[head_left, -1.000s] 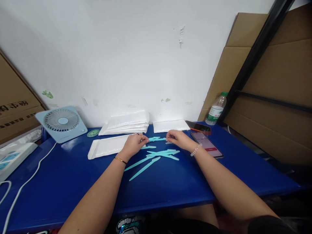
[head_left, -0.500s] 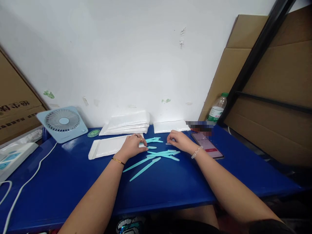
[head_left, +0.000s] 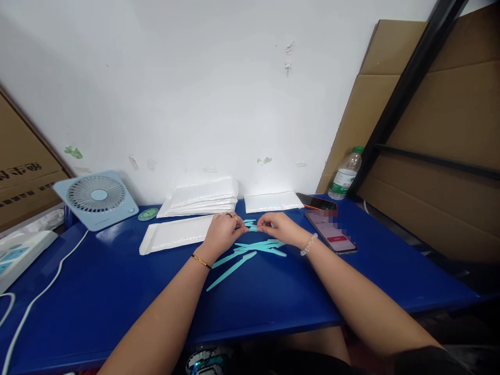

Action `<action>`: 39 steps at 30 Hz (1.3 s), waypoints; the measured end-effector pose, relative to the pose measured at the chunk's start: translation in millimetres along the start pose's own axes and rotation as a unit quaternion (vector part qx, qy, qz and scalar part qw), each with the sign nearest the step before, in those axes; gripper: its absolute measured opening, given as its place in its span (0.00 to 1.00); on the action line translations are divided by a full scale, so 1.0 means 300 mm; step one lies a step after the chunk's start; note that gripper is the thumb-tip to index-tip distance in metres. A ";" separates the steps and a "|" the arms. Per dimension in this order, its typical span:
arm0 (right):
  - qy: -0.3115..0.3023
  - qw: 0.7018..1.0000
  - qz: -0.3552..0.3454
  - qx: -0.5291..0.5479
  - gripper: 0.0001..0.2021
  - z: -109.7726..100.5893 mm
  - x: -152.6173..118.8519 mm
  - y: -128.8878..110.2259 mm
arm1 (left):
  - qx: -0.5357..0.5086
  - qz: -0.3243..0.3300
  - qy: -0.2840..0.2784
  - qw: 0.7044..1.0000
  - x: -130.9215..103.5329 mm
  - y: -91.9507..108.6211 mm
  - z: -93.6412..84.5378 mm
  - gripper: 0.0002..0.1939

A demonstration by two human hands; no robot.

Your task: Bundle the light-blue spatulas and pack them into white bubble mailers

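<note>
My left hand (head_left: 227, 229) is closed in a pinch on a turquoise eyebrow razor (head_left: 252, 228), whose end shows between the two hands. From the other side my right hand (head_left: 276, 227) pinches at that end; the small clear cap it holds is mostly covered by the fingers. Just in front of the hands, several more turquoise eyebrow razors (head_left: 232, 271) lie crossed over each other on the blue table (head_left: 297, 297). A few others lie partly hidden behind the fingertips. Left of my left hand, a white padded envelope (head_left: 177, 234) lies flat, its right end under the hand.
White padded envelopes (head_left: 201, 195) are stacked by the wall, with another white packet (head_left: 273, 201) to their right. A phone (head_left: 332, 234), a dark device (head_left: 315, 201) and a water bottle (head_left: 346, 177) stand or lie at right. A fan (head_left: 97, 198) and power strip (head_left: 23, 255) occupy the left.
My hands have come together: the left moved right with the eyebrow razor, the right moved left with the clear cap. Their fingertips now meet at the razor's end.
</note>
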State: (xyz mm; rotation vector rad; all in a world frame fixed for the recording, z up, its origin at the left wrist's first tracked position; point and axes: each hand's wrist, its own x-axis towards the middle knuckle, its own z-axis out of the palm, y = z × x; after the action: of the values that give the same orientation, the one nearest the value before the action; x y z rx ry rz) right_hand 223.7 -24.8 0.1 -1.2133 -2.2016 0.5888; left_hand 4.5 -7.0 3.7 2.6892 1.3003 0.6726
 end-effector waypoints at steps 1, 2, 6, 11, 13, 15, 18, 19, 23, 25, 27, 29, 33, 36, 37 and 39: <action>0.004 1.000 0.002 0.003 0.08 -0.017 -0.004 0.014 | 0.006 -0.005 0.011 1.000 0.002 0.006 -0.003 0.12; 0.007 1.000 0.006 0.006 0.09 -0.034 -0.009 0.030 | 0.010 -0.013 0.020 1.000 0.003 0.010 -0.006 0.12; 0.021 0.998 0.050 -0.013 0.09 -0.084 -0.031 0.115 | 0.014 -0.059 0.036 0.997 0.008 -0.010 -0.007 0.14; 0.022 0.994 0.067 -0.079 0.07 -0.100 -0.044 0.162 | 0.043 -0.087 0.055 0.994 0.013 -0.056 0.024 0.13; 0.008 0.996 0.044 -0.080 0.07 -0.097 -0.048 0.142 | 0.057 -0.083 0.061 0.993 0.012 -0.067 0.036 0.11; -0.040 0.997 0.029 -0.063 0.08 -0.089 -0.054 0.113 | 0.055 -0.077 0.064 0.993 0.010 -0.069 0.039 0.11; -0.109 0.992 0.020 -0.068 0.07 -0.069 -0.058 0.077 | 0.008 -0.052 0.030 0.998 0.002 -0.056 0.029 0.11; -0.116 0.990 0.018 -0.076 0.06 -0.062 -0.058 0.069 | -0.013 -0.034 0.007 0.999 -0.002 -0.048 0.026 0.11; -0.091 0.992 0.015 -0.082 0.06 -0.041 -0.050 0.044 | -0.061 0.041 -0.069 0.995 -0.013 -0.008 0.021 0.13; -0.071 0.996 0.016 -0.060 0.07 -0.035 -0.045 0.034 | -0.064 0.052 -0.083 0.993 -0.012 0.004 0.023 0.13; -0.057 0.998 0.018 -0.031 0.07 -0.033 -0.040 0.032 | -0.051 0.048 -0.078 0.994 -0.006 0.004 0.022 0.13; -0.045 0.999 0.024 -0.005 0.06 -0.036 -0.036 0.046 | -0.017 0.035 -0.055 0.998 0.001 -0.008 0.016 0.12; -0.005 0.997 0.077 -0.002 0.06 -0.068 -0.036 0.101 | 0.047 -0.023 -0.002 0.999 0.004 -0.062 0.006 0.12; 0.015 0.995 0.094 -0.040 0.08 -0.109 -0.050 0.109 | 0.060 -0.057 0.007 0.997 -0.001 -0.103 0.018 0.12; 0.008 0.995 0.087 -0.044 0.09 -0.123 -0.058 0.099 | 0.059 -0.062 0.007 0.996 -0.003 -0.112 0.024 0.12; -0.044 0.996 0.064 -0.036 0.12 -0.145 -0.076 0.069 | 0.050 -0.068 0.006 0.996 -0.005 -0.119 0.033 0.13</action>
State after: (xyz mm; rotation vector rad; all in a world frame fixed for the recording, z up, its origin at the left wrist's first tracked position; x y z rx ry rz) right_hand 274.9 -29.3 14.3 -1.3996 -2.2472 0.6309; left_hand -18.1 15.7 -14.7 2.6457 1.5429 0.6251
